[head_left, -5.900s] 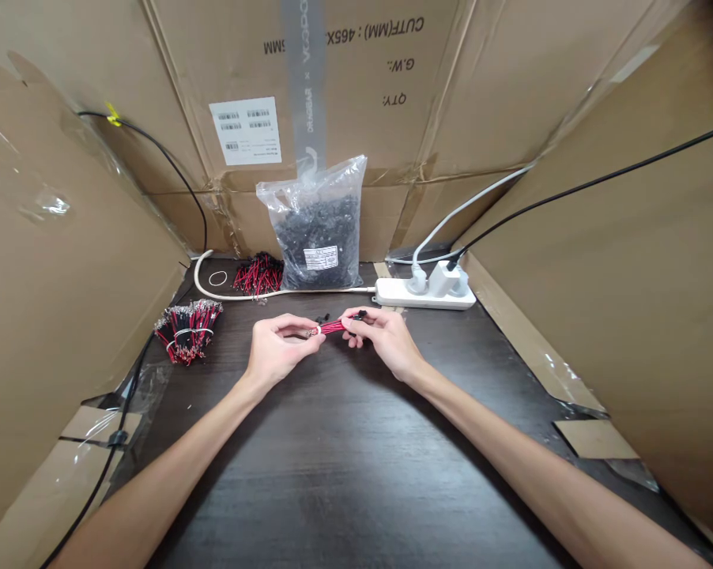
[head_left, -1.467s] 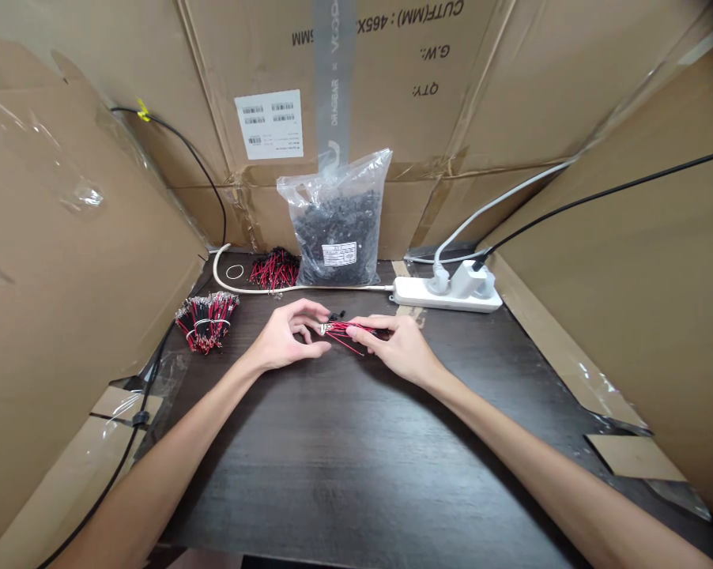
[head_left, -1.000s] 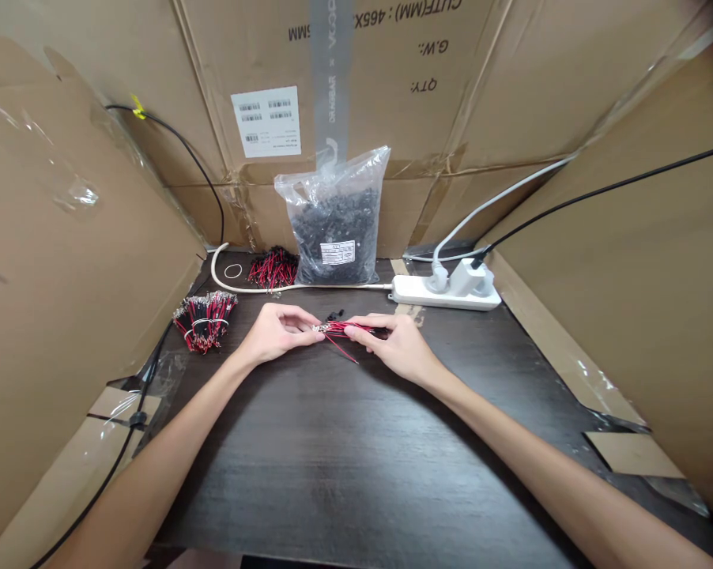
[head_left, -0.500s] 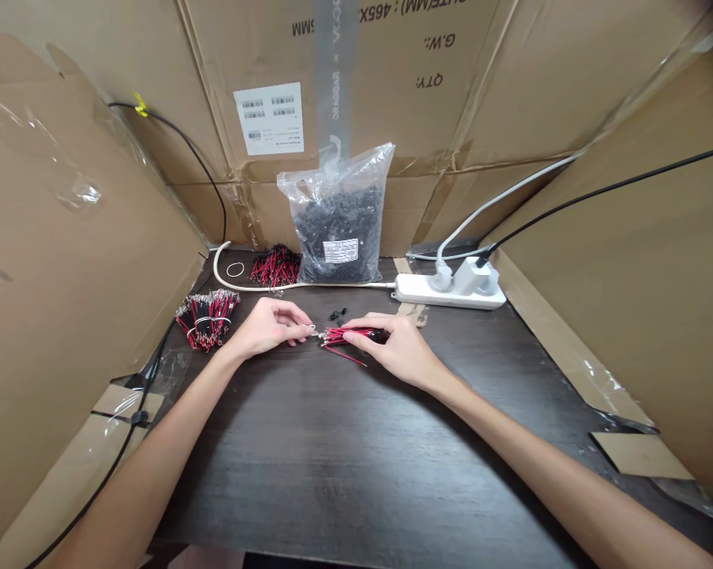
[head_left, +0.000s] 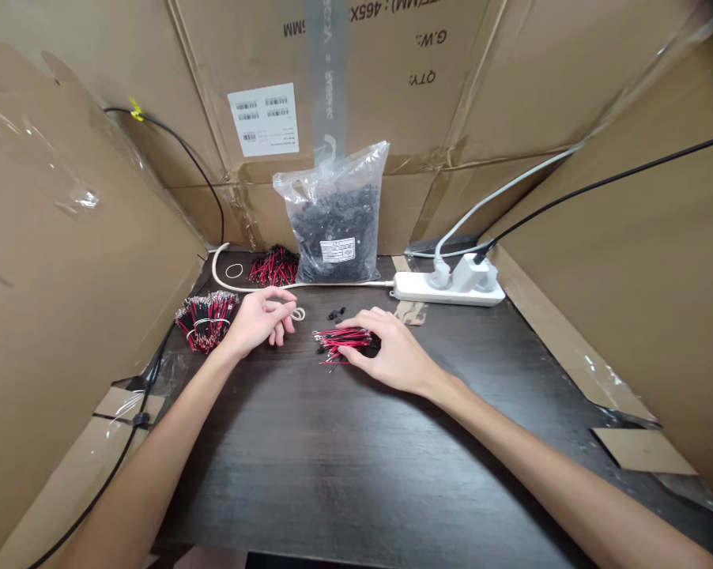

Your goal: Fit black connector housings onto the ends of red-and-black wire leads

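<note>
Pressing loose red-black wires (head_left: 340,341) flat on tabletop (head_left: 345,458), right hand (head_left: 392,356) lay open, fingers spread, gripping nothing. Left hand (head_left: 255,320), half curled, pinched small white rubber band (head_left: 298,314) just left of wires. Unbanding step apparently done; singling out one wire would call for fingertip pinch.

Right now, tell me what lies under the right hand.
Under the right hand lies a loose bunch of red and black wires on the dark table. Their left ends stick out from beneath it. The hand covers their other ends.
</note>
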{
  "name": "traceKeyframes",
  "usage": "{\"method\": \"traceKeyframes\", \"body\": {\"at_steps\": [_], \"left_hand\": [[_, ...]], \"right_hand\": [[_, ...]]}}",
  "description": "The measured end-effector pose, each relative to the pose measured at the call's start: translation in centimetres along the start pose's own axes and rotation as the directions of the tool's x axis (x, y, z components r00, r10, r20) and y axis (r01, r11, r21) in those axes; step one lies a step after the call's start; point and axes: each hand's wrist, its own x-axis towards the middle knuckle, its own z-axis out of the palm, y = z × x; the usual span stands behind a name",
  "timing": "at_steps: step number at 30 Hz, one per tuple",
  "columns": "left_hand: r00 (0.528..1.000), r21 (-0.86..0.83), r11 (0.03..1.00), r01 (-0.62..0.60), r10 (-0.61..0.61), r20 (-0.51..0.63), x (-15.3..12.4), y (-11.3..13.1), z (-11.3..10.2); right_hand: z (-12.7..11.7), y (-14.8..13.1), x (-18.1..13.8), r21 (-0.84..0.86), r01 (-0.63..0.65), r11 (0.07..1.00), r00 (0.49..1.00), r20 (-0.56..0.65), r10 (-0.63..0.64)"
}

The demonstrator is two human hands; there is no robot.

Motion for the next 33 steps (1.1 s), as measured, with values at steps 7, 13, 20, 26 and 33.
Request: {"method": "traceKeyframes", "body": {"at_steps": [7,13,20,26,33], "left_hand": [[0.975,0.233,0.965,-0.121,0.160,-0.156,-0.3,0.3,-0.4],[0.804,0.816,0.545,-0.190,0.564,-0.190,-0.6,1.2,-1.8],[0.911,0.907,0.365,0.208,0.265,-0.315,3.2,3.4,-5.2],[0.897,0.888,0.333,0.318,0.197,-0.395,5.8,4.1,-6.7],[0.907,0.897,0.440,0.047,0.357,-0.223,1.2,5.9,-2.3]], "right_hand": [[0.0,0.1,-0.1,-0.025,-0.020,0.999,0.999,0.049,0.021],[0.1,0.2,-0.1,-0.037,-0.033,0.999,0.997,0.061,0.036],[0.0,0.0,-0.1,-0.013,-0.033,0.999,0.997,0.076,0.034],[-0.1,0.1,-0.2,0.007,-0.022,1.000,0.997,0.077,0.021],[0.0,0.5,-0.2,0.071,-0.022,0.997,0.999,0.043,0.019]]}}
